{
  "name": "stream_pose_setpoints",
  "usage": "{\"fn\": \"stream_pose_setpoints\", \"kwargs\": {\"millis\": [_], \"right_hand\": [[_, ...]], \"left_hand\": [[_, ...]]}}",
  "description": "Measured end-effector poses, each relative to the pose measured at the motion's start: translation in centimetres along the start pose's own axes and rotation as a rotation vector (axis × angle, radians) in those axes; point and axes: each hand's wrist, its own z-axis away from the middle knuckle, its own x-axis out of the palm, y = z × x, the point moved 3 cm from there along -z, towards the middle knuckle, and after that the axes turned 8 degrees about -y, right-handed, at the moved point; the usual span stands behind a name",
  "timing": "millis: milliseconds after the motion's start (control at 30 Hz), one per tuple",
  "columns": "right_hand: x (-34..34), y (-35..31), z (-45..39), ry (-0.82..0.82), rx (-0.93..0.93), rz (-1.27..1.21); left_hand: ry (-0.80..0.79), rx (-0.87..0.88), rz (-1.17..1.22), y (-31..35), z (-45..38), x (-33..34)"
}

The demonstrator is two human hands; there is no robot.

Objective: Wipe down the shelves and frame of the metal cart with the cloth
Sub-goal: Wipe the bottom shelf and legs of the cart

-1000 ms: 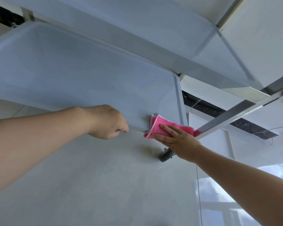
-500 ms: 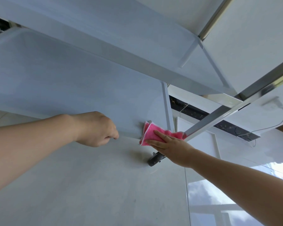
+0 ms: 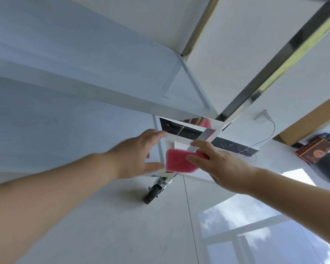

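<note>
The metal cart fills the upper left of the head view, with its lower shelf [image 3: 65, 134] under a higher shelf [image 3: 88, 54]. A shiny upright post [image 3: 271, 73] runs down to a caster wheel [image 3: 151, 196]. My right hand [image 3: 223, 166] holds the pink cloth [image 3: 179, 161] against the lower end of that post, with fingers curled over both. My left hand [image 3: 135, 155] hovers just left of the cloth with its fingers spread. Its thumb tip is close to the cloth's edge and it holds nothing.
Pale glossy floor tiles [image 3: 103, 225] lie below, reflecting a window at lower right. A brown box [image 3: 313, 149] and a dark object sit at the right by a wooden frame [image 3: 303, 121]. A thin cable [image 3: 263, 140] hangs from a wall socket.
My right hand carried the cloth from the lower shelf's corner onto the post. My left hand opened from a fist and moved right toward the cloth. The view swung left and down.
</note>
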Motion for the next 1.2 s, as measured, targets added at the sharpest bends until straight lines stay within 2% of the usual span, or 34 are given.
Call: {"fn": "stream_pose_setpoints", "kwargs": {"millis": [100,167,233,267,333,400,467,567,667,733,833,900,1000,1033,1100,1200], "right_hand": [[0.8,-0.4,0.4,0.154,0.137,-0.168],[0.9,-0.1,0.9,0.297,0.244,-0.279],[0.9,1.1,1.7,0.413,0.419,-0.399],[1.1,1.8,2.2,0.434,0.512,-0.445],[1.4,2.7,2.5,0.414,0.643,-0.538],[1.4,2.9,2.1,0.434,0.666,-0.607],[1.0,3.1,1.6,0.451,0.638,-0.617],[0.8,4.1,1.6,0.378,0.602,-0.565],[1.2,6.0,2.1,0.373,0.709,-0.609],[1.9,6.8,2.4,0.424,0.804,-0.686],[3.4,7.4,2.9,0.436,0.898,-0.773],[3.8,7.8,3.3,0.425,0.924,-0.735],[3.8,8.8,3.7,0.45,0.844,-0.858],[3.7,9.1,3.7,0.441,0.79,-0.909],[3.9,9.6,3.9,0.415,0.709,-0.988],[4.3,10.8,4.7,0.426,0.644,-1.183]], "left_hand": [[0.043,0.026,0.206,3.2,-2.9,1.3],[0.14,0.003,0.293,3.5,-4.1,1.6],[0.266,-0.063,0.41,3.6,-4.9,1.4],[0.272,-0.075,0.47,3.8,-5.3,1.3],[0.138,-0.073,0.475,5.0,-6.1,1.6],[-0.043,-0.063,0.394,6.1,-6.7,2.6],[-0.072,-0.059,0.319,6.3,-7.1,2.8],[0.078,-0.085,0.27,5.2,-8.2,1.8],[0.251,-0.033,0.286,5.4,-9.2,1.8],[0.382,0.0,0.379,6.2,-9.6,2.4],[0.625,-0.119,0.569,6.0,-9.9,3.1],[0.574,-0.138,0.603,6.1,-10.1,3.9],[0.28,-0.02,0.798,7.5,-10.9,5.5],[0.227,-0.011,0.828,7.6,-11.3,5.7],[0.227,-0.022,0.807,7.4,-12.2,5.7],[0.309,-0.033,0.716,7.0,-13.1,5.2]]}}
